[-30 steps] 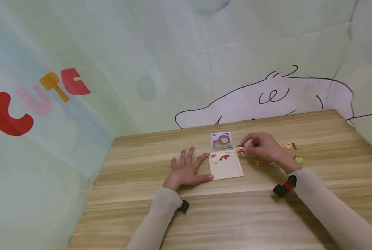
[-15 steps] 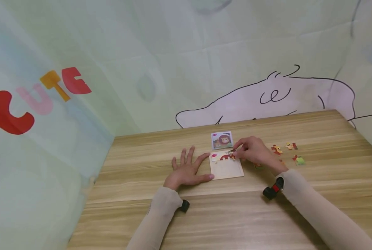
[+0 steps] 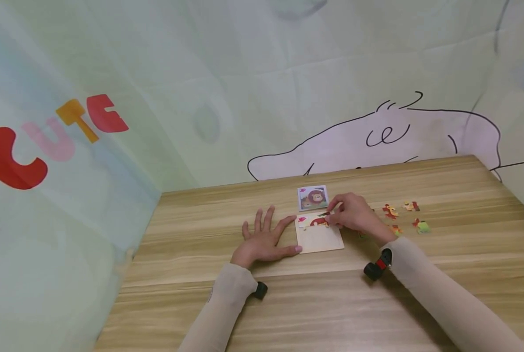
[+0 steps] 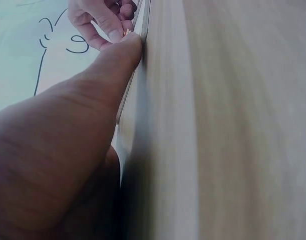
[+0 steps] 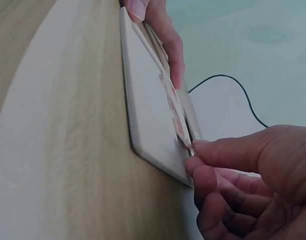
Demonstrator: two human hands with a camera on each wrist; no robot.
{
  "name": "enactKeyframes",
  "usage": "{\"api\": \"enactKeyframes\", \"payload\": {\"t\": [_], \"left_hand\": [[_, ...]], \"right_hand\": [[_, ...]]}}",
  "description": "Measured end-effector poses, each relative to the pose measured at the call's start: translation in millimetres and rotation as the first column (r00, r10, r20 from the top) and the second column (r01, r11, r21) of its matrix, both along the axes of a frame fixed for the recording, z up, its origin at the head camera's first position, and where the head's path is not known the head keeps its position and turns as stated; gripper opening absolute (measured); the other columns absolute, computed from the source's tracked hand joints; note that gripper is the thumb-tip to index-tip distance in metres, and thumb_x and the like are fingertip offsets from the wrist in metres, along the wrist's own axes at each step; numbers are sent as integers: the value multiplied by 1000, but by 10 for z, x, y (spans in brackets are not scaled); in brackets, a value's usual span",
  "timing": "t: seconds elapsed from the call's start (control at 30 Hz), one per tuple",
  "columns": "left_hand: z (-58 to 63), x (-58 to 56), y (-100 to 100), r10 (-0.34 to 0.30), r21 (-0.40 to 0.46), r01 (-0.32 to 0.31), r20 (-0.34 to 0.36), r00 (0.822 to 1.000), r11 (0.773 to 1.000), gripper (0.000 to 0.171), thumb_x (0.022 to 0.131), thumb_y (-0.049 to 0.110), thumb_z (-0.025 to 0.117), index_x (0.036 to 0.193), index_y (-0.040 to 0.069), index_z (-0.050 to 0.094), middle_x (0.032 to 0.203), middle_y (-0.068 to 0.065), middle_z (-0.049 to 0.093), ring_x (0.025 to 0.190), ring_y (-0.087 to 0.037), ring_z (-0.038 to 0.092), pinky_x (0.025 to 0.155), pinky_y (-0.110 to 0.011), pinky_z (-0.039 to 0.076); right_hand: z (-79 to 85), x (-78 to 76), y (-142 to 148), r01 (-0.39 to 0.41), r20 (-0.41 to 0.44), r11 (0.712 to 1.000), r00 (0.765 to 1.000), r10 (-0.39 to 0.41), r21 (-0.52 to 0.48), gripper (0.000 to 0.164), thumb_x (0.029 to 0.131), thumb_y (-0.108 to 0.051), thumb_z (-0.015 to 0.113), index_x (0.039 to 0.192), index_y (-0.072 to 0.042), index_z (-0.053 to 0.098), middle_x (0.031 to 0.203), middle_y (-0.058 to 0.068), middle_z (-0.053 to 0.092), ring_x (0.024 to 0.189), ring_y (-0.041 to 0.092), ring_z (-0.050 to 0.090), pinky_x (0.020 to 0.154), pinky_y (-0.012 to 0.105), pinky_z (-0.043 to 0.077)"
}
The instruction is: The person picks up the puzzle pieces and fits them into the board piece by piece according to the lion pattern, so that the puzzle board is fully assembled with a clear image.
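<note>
A square wooden puzzle tray (image 3: 319, 240) lies on the table, with joined puzzle pieces (image 3: 307, 221) along its far side, showing a pink flower and a reddish-brown mane. My left hand (image 3: 264, 243) lies flat with fingers spread, its thumb and index fingertip touching the tray's left edge. With thumb and index finger, my right hand (image 3: 354, 213) pinches a puzzle piece (image 3: 324, 214) at the tray's far right corner, beside the joined pieces. In the right wrist view, the other fingers of the right hand are curled. Its fingertips partly hide the piece.
Behind the tray is a lion picture card (image 3: 312, 198). Several loose puzzle pieces (image 3: 390, 211) lie on the table (image 3: 315, 298) to the right, some partly hidden by the right hand. A printed curtain (image 3: 227, 98) hangs beyond the table's far edge.
My right hand has moved left from beside the tray to its far right corner, bringing the puzzle piece against the joined ones. The left hand has stayed still.
</note>
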State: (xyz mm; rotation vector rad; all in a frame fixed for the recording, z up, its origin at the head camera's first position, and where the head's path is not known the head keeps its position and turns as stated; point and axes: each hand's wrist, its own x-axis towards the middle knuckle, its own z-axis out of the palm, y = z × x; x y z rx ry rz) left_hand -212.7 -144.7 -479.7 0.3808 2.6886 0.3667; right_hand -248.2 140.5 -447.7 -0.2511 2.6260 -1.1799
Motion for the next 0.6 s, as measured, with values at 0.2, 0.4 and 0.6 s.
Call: {"api": "enactKeyframes", "payload": {"t": [0.2, 0.4, 0.6], "left_hand": [[3, 0, -3, 1, -2, -1, -2, 1000, 1000, 91, 91, 86, 54, 166, 60, 9, 182, -5, -21, 167, -44, -21, 122, -85, -7], [-2, 1, -5, -3, 0, 3, -7, 1000, 1000, 91, 91, 87, 54, 166, 60, 10, 182, -5, -21, 167, -44, -21, 122, -85, -7], [15, 7, 2, -1, 6, 1, 1, 1000, 1000, 91, 91, 86, 54, 166, 60, 10, 182, -6, -22, 167, -44, -21, 122, -85, -8]], "right_hand": [[25, -23, -27, 10, 47, 999, 999, -12, 38, 25, 95, -20, 81, 111, -4, 71, 73, 5, 66, 63, 17, 59, 59, 27, 44], [-10, -24, -34, 17, 47, 994, 999, -22, 104, 30, 95, -26, 82, 112, -6, 67, 79, 5, 61, 68, 20, 56, 59, 28, 43], [-32, -19, -23, 18, 15, 994, 1000, -20, 112, 29, 95, -27, 82, 109, -6, 68, 81, 6, 63, 70, 20, 56, 60, 28, 43]]}}
